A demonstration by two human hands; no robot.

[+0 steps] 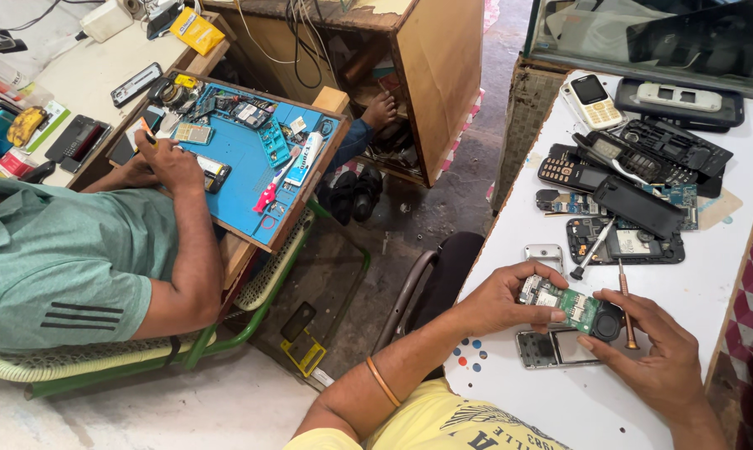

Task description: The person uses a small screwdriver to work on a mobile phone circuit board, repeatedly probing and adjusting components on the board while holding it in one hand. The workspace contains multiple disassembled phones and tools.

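Together, both hands hold a green circuit board (578, 310).

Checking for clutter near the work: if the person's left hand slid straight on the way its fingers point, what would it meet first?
Probably the right hand: the left hand points rightward along the green circuit board both hold.

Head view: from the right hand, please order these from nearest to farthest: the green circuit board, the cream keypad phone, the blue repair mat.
1. Green circuit board: touching the right hand.
2. Cream keypad phone: far end of the white table.
3. Blue repair mat: far left, on the co-worker's bench.
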